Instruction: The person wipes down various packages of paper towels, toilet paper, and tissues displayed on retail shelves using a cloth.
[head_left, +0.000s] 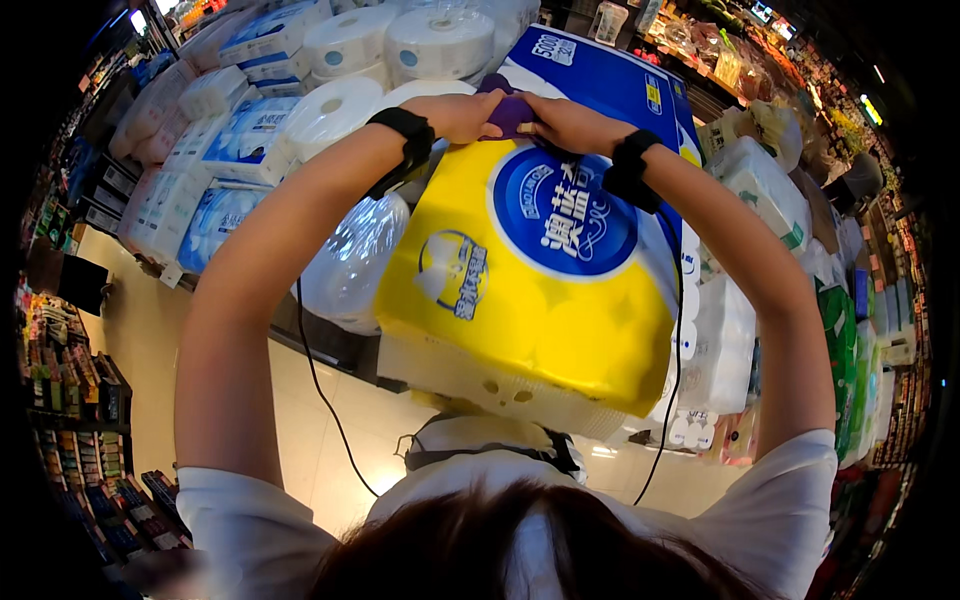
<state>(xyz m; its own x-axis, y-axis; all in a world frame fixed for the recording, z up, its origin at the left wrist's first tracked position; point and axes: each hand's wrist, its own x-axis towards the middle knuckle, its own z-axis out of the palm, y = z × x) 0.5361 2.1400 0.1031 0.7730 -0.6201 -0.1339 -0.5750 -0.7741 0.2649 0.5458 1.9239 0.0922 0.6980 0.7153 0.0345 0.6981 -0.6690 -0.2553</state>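
Observation:
My left hand (465, 116) and my right hand (566, 124) meet at the far edge of a large yellow plastic-wrapped pack of tissue rolls (450, 225). Between them they grip a bunched purple cloth (511, 116), with fingers and thumbs closed on it. The pack bears a big blue oval with writing and lies right in front of my body. Beyond my hands stretches a blue printed wrapping (600, 82); whether it belongs to the same pack I cannot tell. Black bands circle both my wrists.
Large white paper rolls (334, 112) and blue-and-white tissue packs (251, 135) are stacked at the left. More wrapped packs (716, 337) lie at the right. Thin black cables (322, 390) hang beside my arms. Store shelves (82, 375) stand across the tiled floor (142, 322).

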